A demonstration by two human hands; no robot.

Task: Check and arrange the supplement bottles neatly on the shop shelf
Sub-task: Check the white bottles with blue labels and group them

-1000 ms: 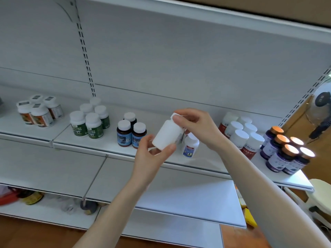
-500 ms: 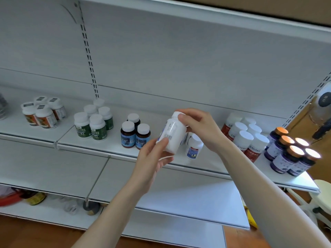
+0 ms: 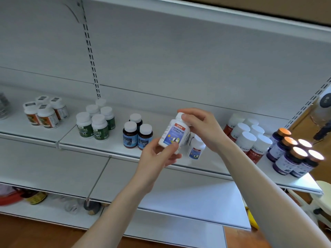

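Two hands hold one white bottle [image 3: 174, 133] in the air, in front of the shelf [image 3: 69, 137]. The left hand [image 3: 157, 156] grips its base from 7 o'clock, thumb across the lower label [image 3: 170, 138] and fingers curled behind; the right hand [image 3: 202, 129] pinches the cap [image 3: 179, 115] from 2 o'clock with curled fingers. I think the bottle is tilted like this, label toward the face, so that the print can be read: this looks like the checking step, not yet the placing. A twin bottle [image 3: 196, 149] stands upright on the shelf just beside it, at 4 o'clock, so probably the held one belongs next to it. At 9 o'clock stand three dark bottles [image 3: 137, 135] with blue labels; at 3 o'clock the red-label white bottles [image 3: 249, 138]; each kind has its own cluster. The held bottle is a smooth round plastic cylinder with a white cap and a glossy blue label with a red band on top. The shelf looks like flat painted metal.
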